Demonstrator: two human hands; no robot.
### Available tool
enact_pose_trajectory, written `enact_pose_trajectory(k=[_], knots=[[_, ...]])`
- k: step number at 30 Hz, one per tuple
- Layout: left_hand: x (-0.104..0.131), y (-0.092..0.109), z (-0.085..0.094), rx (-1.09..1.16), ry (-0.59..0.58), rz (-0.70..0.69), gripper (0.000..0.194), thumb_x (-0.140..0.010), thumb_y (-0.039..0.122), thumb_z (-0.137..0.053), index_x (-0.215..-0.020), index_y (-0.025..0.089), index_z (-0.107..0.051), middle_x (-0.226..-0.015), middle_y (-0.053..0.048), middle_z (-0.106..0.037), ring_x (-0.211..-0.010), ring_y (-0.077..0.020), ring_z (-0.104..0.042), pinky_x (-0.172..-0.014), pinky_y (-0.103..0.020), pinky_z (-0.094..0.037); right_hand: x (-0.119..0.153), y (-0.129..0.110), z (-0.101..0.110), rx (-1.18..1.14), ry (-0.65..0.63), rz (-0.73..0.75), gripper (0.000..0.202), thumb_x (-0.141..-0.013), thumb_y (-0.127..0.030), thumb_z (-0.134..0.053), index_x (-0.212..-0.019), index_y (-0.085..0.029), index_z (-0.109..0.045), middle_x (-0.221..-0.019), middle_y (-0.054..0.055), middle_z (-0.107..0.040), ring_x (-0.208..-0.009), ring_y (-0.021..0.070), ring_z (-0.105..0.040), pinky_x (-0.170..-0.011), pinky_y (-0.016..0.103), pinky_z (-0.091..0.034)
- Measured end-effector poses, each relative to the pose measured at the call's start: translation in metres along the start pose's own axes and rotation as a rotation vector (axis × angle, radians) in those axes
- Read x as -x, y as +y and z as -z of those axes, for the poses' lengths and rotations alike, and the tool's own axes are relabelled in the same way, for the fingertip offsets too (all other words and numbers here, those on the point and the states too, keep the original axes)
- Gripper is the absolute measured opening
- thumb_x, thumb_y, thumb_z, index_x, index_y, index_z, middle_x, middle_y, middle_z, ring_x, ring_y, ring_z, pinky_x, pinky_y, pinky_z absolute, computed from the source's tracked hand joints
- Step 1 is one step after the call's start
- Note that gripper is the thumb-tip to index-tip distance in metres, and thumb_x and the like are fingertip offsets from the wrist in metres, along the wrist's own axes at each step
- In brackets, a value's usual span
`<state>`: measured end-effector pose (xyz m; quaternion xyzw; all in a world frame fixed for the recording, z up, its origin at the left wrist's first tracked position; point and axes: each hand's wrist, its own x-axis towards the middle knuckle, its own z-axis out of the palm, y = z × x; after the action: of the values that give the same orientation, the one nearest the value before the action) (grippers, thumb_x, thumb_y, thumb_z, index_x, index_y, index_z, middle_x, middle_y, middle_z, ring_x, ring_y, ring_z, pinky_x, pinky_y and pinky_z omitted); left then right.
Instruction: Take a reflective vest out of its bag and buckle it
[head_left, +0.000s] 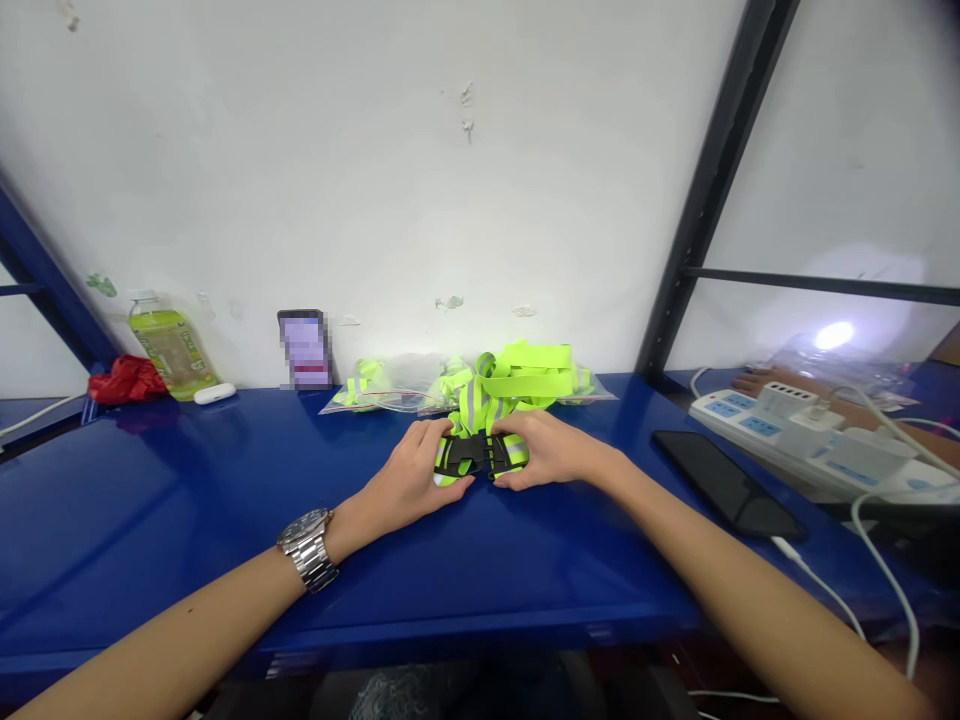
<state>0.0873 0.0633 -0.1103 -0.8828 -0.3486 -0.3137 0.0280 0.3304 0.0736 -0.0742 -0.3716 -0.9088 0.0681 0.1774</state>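
A black side-release buckle on neon yellow-green reflective straps lies between my two hands. My left hand grips its left part, thumb below and fingers on top; a metal-band watch is on that wrist. On the other side, my right hand pinches the right part and the strap folded around it. The two parts sit close together; whether they are latched I cannot tell. Behind the buckle, the bundled reflective straps lie loosely looped near the wall.
Clear plastic bags with more straps lie along the wall. At the left are a drink bottle, red plastic, a white case and an upright phone. A charging phone and power strips occupy the right.
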Motion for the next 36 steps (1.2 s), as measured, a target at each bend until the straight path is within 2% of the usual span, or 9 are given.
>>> enact_pose_trajectory(k=[4, 9, 11, 20, 29, 33, 36], knots=[[0.000, 0.000, 0.000, 0.011, 0.006, 0.012, 0.054, -0.080, 0.038, -0.066, -0.123, 0.020, -0.038, -0.113, -0.010, -0.054, -0.107, -0.0254, -0.054, -0.091, -0.042, -0.051, 0.003, 0.003, 0.007, -0.023, -0.010, -0.018, 0.049, -0.064, -0.042, -0.075, -0.105, -0.015, -0.067, -0.093, 0.008, -0.070, -0.083, 0.0250, -0.063, -0.071, 0.032, -0.045], [0.001, -0.005, 0.002, 0.036, 0.026, 0.156, 0.052, -0.079, 0.040, -0.066, -0.120, 0.021, -0.040, -0.111, -0.008, -0.056, -0.103, -0.0247, -0.059, -0.088, -0.042, -0.052, 0.010, 0.011, 0.014, -0.013, 0.038, -0.080, 0.037, -0.062, -0.035, -0.075, -0.094, -0.016, -0.070, -0.080, 0.005, -0.068, -0.075, 0.0225, -0.061, -0.064, 0.030, -0.042], [0.002, -0.007, 0.002, 0.063, 0.012, 0.171, 0.053, -0.080, 0.042, -0.065, -0.121, 0.021, -0.039, -0.111, -0.008, -0.056, -0.102, -0.0244, -0.060, -0.087, -0.042, -0.053, 0.012, 0.011, 0.015, -0.031, 0.058, -0.076, 0.035, -0.064, -0.035, -0.073, -0.094, -0.018, -0.070, -0.078, 0.004, -0.067, -0.074, 0.0222, -0.060, -0.063, 0.030, -0.042], [0.002, -0.008, 0.000, 0.077, 0.008, 0.100, 0.056, -0.078, 0.037, -0.068, -0.123, 0.020, -0.039, -0.115, -0.009, -0.055, -0.108, -0.0249, -0.058, -0.090, -0.041, -0.052, 0.006, 0.003, 0.007, -0.026, 0.059, -0.016, 0.036, -0.064, -0.037, -0.073, -0.093, -0.017, -0.069, -0.083, 0.005, -0.066, -0.077, 0.0222, -0.060, -0.065, 0.030, -0.042], [0.003, -0.006, 0.001, 0.026, 0.005, 0.007, 0.056, -0.081, 0.031, -0.067, -0.127, 0.021, -0.037, -0.114, -0.009, -0.053, -0.108, -0.0247, -0.055, -0.091, -0.042, -0.051, 0.005, -0.006, 0.005, 0.077, 0.021, -0.012, 0.028, -0.061, -0.032, -0.073, -0.082, -0.015, -0.065, -0.073, 0.003, -0.058, -0.065, 0.0165, -0.050, -0.057, 0.027, -0.035], [0.001, -0.001, 0.002, 0.020, 0.004, -0.031, 0.059, -0.081, 0.028, -0.066, -0.132, 0.022, -0.035, -0.110, -0.009, -0.054, -0.103, -0.0242, -0.057, -0.089, -0.041, -0.052, 0.003, -0.013, 0.003, 0.164, 0.014, 0.018, 0.023, -0.061, -0.030, -0.072, -0.073, -0.015, -0.060, -0.070, 0.002, -0.053, -0.063, 0.0157, -0.046, -0.054, 0.026, -0.031], [-0.001, 0.007, 0.002, 0.020, -0.005, -0.066, 0.062, -0.082, 0.029, -0.067, -0.133, 0.022, -0.034, -0.110, -0.009, -0.055, -0.101, -0.0246, -0.057, -0.086, -0.039, -0.053, 0.002, -0.017, 0.000, 0.184, 0.007, 0.035, 0.024, -0.062, -0.031, -0.071, -0.074, -0.016, -0.058, -0.072, 0.003, -0.053, -0.065, 0.0167, -0.048, -0.055, 0.027, -0.032]])
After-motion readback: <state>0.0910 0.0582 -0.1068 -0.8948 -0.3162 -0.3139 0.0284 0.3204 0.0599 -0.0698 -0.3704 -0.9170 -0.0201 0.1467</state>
